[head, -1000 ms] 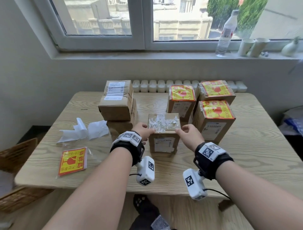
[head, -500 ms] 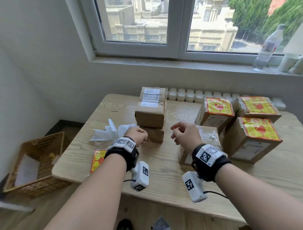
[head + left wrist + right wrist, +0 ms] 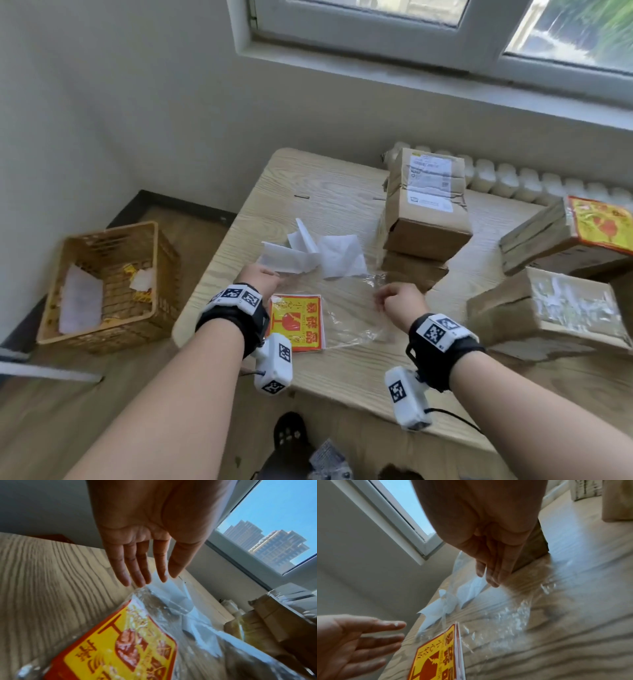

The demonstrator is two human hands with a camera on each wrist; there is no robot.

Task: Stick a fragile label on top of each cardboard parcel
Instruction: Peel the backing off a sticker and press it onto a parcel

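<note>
Your left hand [image 3: 260,278] hovers with fingers [image 3: 137,566] straight and spread over the near-left part of the pale wood-grain table [image 3: 342,370], fingertips just above the corner of the clear plastic bag [image 3: 346,308] that holds the stack of yellow-and-red fragile labels [image 3: 297,323] at centre frame. Your right hand [image 3: 399,299], right of centre, has its fingers [image 3: 494,566] drawn together over the bag's far edge; whether they are pinching the plastic, you cannot tell from these views. Just behind the bag lie crumpled white backing papers [image 3: 315,255]. Two plain brown cardboard parcels [image 3: 426,209] stand stacked at upper centre, the top one bearing a white shipping slip. At the right edge, a taped brown parcel with no label [image 3: 548,308] sits in front of one already labelled [image 3: 568,236]. A woven yellow basket [image 3: 106,287] rests on the floor at the left.
</note>
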